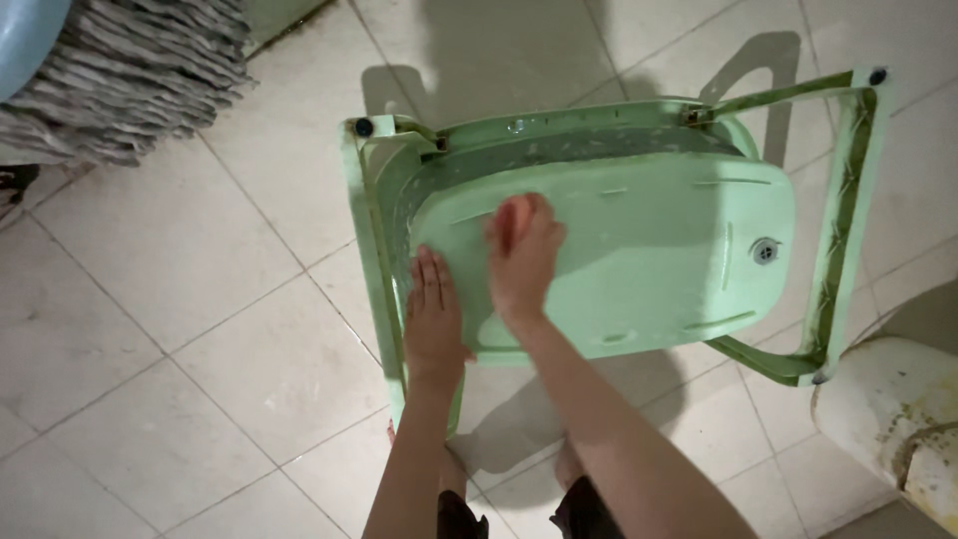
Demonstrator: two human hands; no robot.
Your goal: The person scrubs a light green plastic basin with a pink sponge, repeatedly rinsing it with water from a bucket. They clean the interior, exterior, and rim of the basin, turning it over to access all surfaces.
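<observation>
Under both palms | green tub [649, 260] | left hand [432, 319], right hand [521, 255] flat

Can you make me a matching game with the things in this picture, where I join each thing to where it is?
Things:
1. left hand
2. right hand
3. drain plug
4. stacked grey mats

Places:
A. top left corner of the picture
B. flat on the near end of the green tub, beside the frame leg
C. pressed on the tub's upturned bottom, blurred
D. a small round spot near the tub's far end

Pairs: 1-B, 2-C, 3-D, 4-A
</observation>
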